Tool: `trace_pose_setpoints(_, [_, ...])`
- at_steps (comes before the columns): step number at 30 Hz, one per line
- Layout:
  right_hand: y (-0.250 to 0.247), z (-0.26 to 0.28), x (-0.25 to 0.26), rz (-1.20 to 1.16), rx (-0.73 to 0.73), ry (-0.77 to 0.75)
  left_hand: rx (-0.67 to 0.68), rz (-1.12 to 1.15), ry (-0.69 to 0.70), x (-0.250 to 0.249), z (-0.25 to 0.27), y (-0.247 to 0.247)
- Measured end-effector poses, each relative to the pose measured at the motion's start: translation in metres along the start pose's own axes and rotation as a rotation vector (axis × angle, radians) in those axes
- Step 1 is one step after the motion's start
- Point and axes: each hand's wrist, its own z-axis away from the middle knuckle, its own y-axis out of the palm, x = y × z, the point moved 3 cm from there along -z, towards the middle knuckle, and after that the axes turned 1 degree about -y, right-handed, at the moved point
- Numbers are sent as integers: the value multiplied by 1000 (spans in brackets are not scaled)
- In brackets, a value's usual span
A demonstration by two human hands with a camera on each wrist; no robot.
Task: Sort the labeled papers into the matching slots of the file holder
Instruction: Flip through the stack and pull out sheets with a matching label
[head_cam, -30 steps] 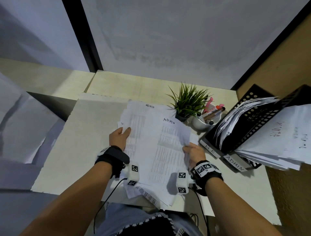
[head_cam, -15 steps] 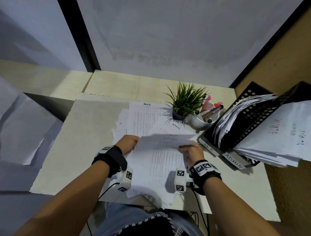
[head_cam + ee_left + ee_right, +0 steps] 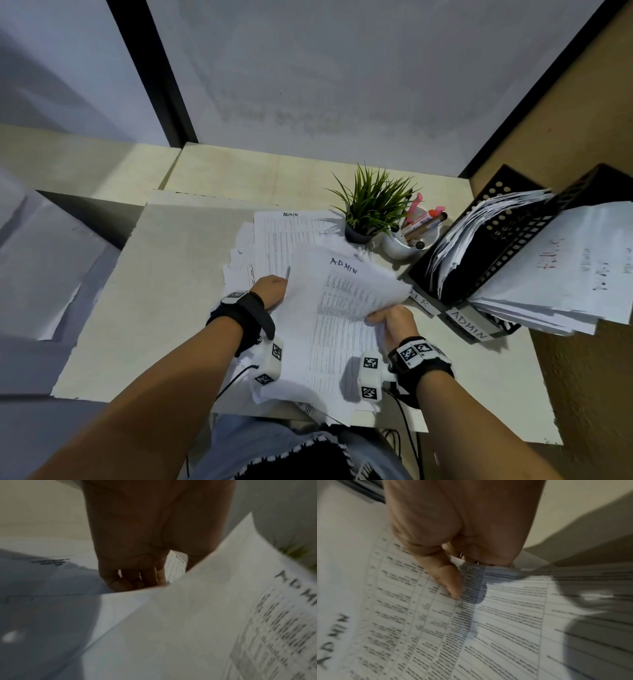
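A printed sheet headed ADMIN [image 3: 337, 301] is held tilted above the desk between both hands. My right hand [image 3: 394, 323] pinches its right edge, thumb [image 3: 448, 580] on top and fingers curled beneath. My left hand [image 3: 270, 291] is at the sheet's left edge with curled fingers [image 3: 130, 580], their tips hidden by the paper [image 3: 197, 615]. A second ADMIN sheet [image 3: 294, 233] lies on top of the loose pile on the desk. At the right stands the black mesh file holder [image 3: 507, 246], stuffed with papers, with slot labels HR [image 3: 423, 303] and ADMIN [image 3: 469, 327].
A small potted plant [image 3: 371, 209] and a white cup of pens [image 3: 409, 240] stand between the pile and the holder. Papers [image 3: 565, 274] spill from the holder over the desk's right side. A brown wall panel [image 3: 582, 120] closes off the right. More sheets [image 3: 308, 397] overhang the near desk edge.
The ADMIN sheet has come up off the pile and now tilts with its heading facing me. Both hands stayed at its edges, and the right shifted slightly toward the holder.
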Motion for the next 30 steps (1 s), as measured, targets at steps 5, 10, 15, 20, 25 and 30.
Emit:
trace_pose_setpoints(5, [5, 2, 4, -29, 28, -18, 30, -7, 61, 0, 4, 6])
trace_pose_setpoints(10, [9, 4, 6, -130, -8, -50, -118, 368, 33, 22, -7, -10])
trace_pose_setpoints(15, [19, 6, 14, -142, -52, -124, -112, 467, 30, 24, 6, -29])
trace_pose_setpoints(20, [33, 12, 28, 89, -26, -196, -12, 457, -23, 23, 23, -24])
trace_pose_setpoints(25, [28, -7, 24, 480, -40, -161, -212, 450, -33, 27, 13, -35])
trace_pose_setpoints(30, [26, -2, 21, 635, 19, -131, -304, 254, -68, 20, 8, -38])
